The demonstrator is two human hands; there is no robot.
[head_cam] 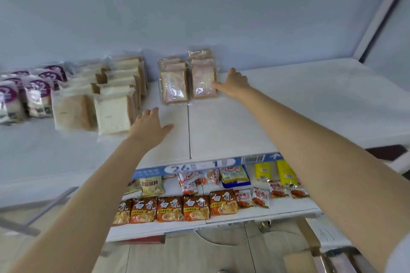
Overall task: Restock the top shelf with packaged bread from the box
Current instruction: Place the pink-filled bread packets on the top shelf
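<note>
both hands on top shelf (288, 106), neither holding anything
i see right hand (233, 83) flat with fingers straight, thumb touching the right edge of the pink-filled bread packs (203, 80) by the back wall; left hand (147, 125) spread flat over bare shelf, just right of the white bread packs (113, 115).

bare top shelf (288, 99) beside bread packs (188, 80)

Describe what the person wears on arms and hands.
No gloves on the left hand or right hand, no watch or bracelet visible. Left forearm and right forearm are unsleeved. A pale fabric edge at the right upper arm may be a short sleeve.
</note>
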